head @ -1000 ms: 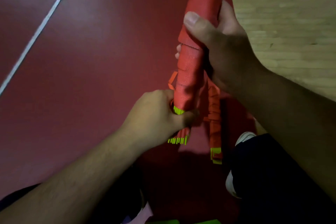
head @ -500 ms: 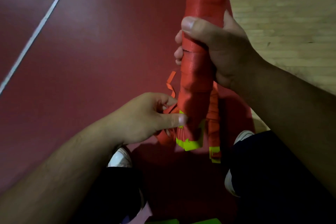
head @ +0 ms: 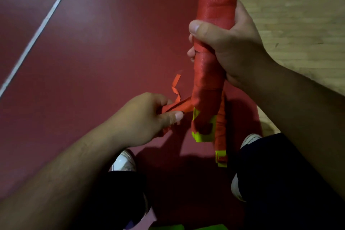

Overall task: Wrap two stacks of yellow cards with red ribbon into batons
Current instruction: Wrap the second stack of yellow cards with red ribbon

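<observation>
right hand (head: 233,43) gripped the long red ribbon-wrapped baton (head: 211,73). left hand (head: 145,117) had moved off its end and pinched the loose red ribbon strip (head: 182,106); bare yellow card ends (head: 202,137) needed wrapping.

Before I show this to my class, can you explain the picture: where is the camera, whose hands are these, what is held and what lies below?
The camera sits on a person's head, looking down at their own bare hands; there is no machine. The right hand grips a long red-wrapped baton, roughly upright, with yellow cards showing at its lower end. The left hand pinches the loose ribbon coming off that end. A second red piece with a yellow tip shows behind the baton; whether it hangs or lies I cannot tell. Below are a red floor with a white line, wood floor at right, and white shoes.
</observation>
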`<state>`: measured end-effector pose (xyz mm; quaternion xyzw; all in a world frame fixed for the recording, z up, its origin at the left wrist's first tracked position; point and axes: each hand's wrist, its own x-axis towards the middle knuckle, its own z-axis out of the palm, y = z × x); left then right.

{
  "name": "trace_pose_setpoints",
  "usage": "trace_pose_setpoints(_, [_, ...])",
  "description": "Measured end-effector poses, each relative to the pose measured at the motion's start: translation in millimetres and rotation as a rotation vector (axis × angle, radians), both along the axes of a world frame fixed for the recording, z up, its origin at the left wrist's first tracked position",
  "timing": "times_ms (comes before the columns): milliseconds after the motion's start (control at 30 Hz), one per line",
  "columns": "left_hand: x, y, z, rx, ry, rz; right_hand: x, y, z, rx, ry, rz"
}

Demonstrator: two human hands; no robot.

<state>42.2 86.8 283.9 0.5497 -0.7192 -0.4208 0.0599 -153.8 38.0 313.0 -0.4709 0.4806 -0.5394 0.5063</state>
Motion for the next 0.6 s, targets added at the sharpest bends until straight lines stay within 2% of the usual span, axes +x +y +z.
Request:
trace_pose_setpoints(133, [-10.0,5.6,-2.1,-0.018,0.041,0.116,3.0,0.7,-0.6,-0.036,0.036,-0.022])
trace_pose_setpoints(233, [-16.7,12.7,-0.1,-0.114,-0.055,0.063,5.9,1.2,-1.0,-0.051,0.041,-0.071])
trace_pose_setpoints(367, [-22.7,19.7,-3.5,-0.272,-0.17,0.097,8.8,1.4,-3.2,-0.044,0.023,-0.147])
trace_pose_setpoints(600, [-39.5,25.4,-9.9,-0.318,-0.207,0.138,16.4,3.2,-13.2,-0.009,0.03,-0.296])
